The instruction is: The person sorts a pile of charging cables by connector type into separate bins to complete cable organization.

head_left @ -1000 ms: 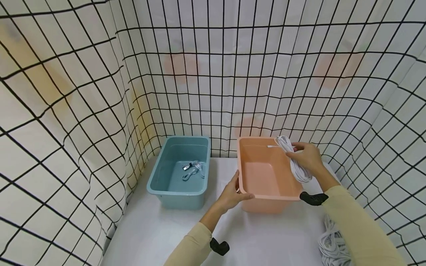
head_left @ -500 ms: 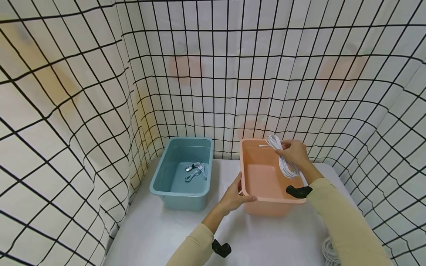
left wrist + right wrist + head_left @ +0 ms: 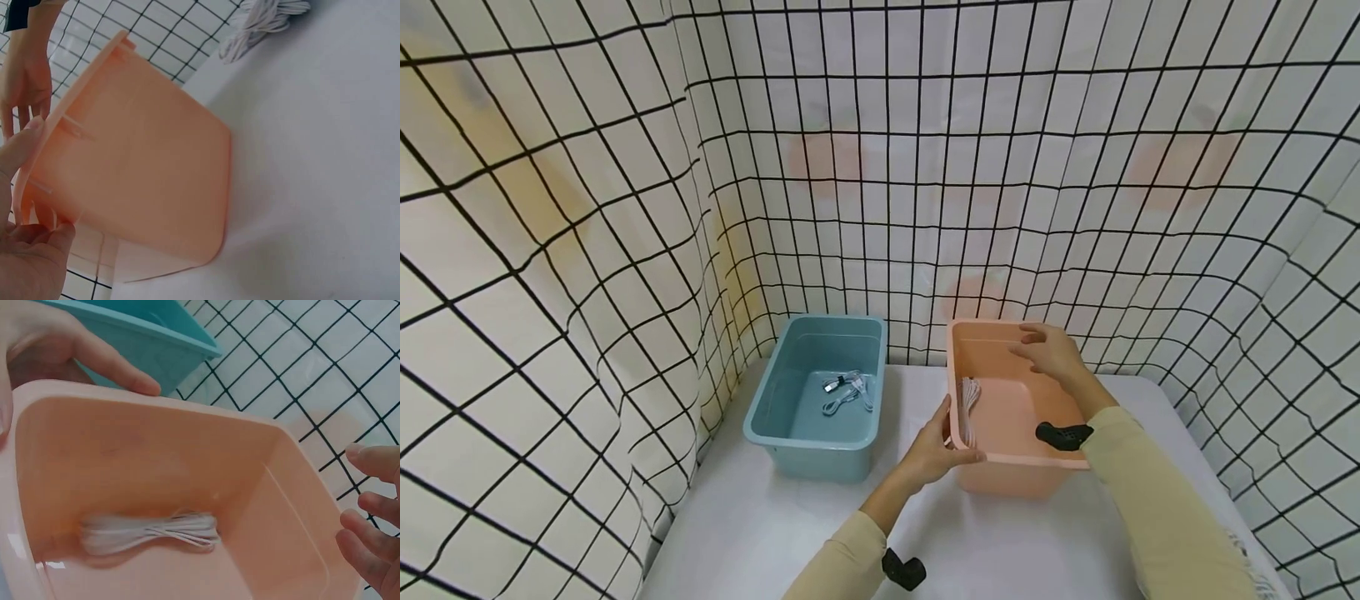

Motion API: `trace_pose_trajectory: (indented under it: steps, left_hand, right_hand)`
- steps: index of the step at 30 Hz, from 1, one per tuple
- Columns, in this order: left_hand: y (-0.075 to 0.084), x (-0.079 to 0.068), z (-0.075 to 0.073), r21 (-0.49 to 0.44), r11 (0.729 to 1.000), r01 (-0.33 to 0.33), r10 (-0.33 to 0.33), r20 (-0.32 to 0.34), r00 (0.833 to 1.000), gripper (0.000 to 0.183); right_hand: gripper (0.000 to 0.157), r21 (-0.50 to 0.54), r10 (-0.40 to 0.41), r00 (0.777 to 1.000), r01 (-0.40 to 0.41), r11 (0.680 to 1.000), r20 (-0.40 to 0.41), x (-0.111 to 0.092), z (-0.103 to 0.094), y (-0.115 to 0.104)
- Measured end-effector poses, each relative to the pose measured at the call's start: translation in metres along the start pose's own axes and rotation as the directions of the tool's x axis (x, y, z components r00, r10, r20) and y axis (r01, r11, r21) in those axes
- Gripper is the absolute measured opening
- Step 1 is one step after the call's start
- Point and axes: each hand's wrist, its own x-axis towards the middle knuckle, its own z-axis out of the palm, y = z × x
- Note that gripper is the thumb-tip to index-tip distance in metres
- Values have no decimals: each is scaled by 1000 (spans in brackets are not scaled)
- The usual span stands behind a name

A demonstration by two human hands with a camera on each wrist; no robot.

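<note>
My left hand point(image 3: 931, 457) grips the near left corner of an orange plastic bin point(image 3: 1011, 482), thumb on the rim and fingers along its outer side. Inside that bin, against the left wall, lies a bundled white cable point(image 3: 970, 408); the right wrist view shows the cable bundle point(image 3: 150, 534) lengthwise on the floor, slightly blurred. Above the bin's far right part hovers my right hand point(image 3: 1054, 354), its fingers spread and holding nothing. The left wrist view shows the fingers of the left hand point(image 3: 31, 262) tucked under the rim.
To the left stands a blue-green bin point(image 3: 816, 458) holding small cables point(image 3: 847, 396). More bundled white cable point(image 3: 262, 22) lies on the table right of the orange bin. Black netting point(image 3: 917, 167) over white cloth encloses the back and sides.
The right hand has moved left over the orange bin and let go of the white cable bundle, which now lies inside. The left hand keeps its hold on the rim.
</note>
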Motion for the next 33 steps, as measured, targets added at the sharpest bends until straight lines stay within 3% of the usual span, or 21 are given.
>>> trace_pose_trajectory:
  steps: [8, 18, 33]
  left_hand:
    - [0, -2, -5, 23, 1000, 3, -2, -41, 999, 117]
    - [1, -3, -5, 21, 1000, 21, -20, -49, 999, 117]
    - [1, -1, 3, 45, 999, 31, -29, -33, 999, 118]
  right_hand:
    - [70, -37, -62, 998, 63, 997, 17, -2, 0, -2]
    - [69, -76, -79, 996, 81, 994, 29, -10, -3, 0]
    - [74, -93, -80, 996, 82, 992, 26, -40, -26, 20]
